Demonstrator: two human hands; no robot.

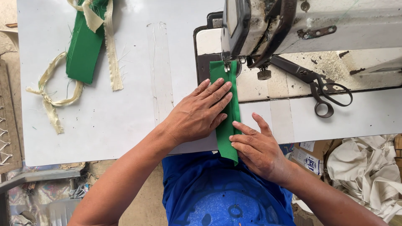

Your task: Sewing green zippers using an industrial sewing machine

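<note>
Nearest: blue shirt (226,196) filling the near edge. Right hand (257,150) lying just beyond, fingers together and flat, pinching nothing, pressing the near right edge of the green fabric strip (228,109) at the near rim of the white surface (125,121). Left hand (201,113) resting farther along, fingers spread slightly and laid flat across the strip, not gripping. Strip running with its long axis near to far, straight from both hands toward the presser foot (228,67) of the sewing machine (310,25); far end sitting under the foot, near end hanging off the surface edge. Left hand being the nearer to the needle.

To the right, near: cardboard package (307,157) with a pale label bearing blue print, sitting below the surface beside crumpled white cloth (368,171). Farther right: dark scissors (318,86) lying on the machine bed. Far left: green piece (83,46) with cream strips (52,96) lying well apart.
</note>
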